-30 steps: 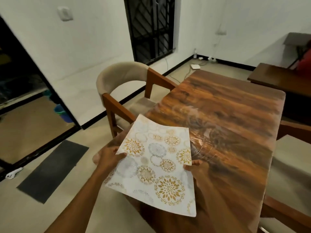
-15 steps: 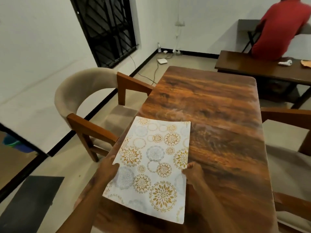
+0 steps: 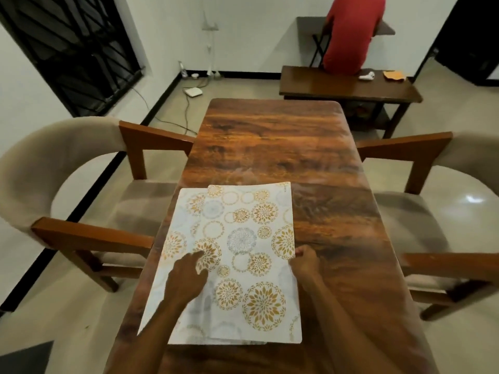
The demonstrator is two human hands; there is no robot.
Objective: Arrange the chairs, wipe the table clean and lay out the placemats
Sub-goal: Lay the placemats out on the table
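Seating on the left: left chair stands drawn up to the worktop's long side, its arm close to the edge; whether it touches cannot be told.

Placemats: at least two patterned sheets lie stacked at the near end of the worktop, towards its left edge. The lower placemat is offset to the left and shows only as a strip along that side. The upper placemat covers the rest.

Left hand: grip spread, fingers extended and lying flat on the upper placemat, tips on a gold flower. The hand is blurred, so how hard it presses cannot be told.

Right hand: grip curled at the right edge of the upper placemat, apparently pinching that edge between thumb and fingers.

Seating on the right: right chair faces the left one across the worktop, likewise drawn up.

Assessment: chairs appear arranged and the surface shows a faint sheen, consistent with wiping done. The step in hand is judged to be laying out the placemats, at the point of parting the stack.

Next move calls for freeing one sheet from the other without dragging both, then setting one squarely before each chair. Thin sheets are likely to cling; one hand should pin the stack while the other draws a sheet clear.
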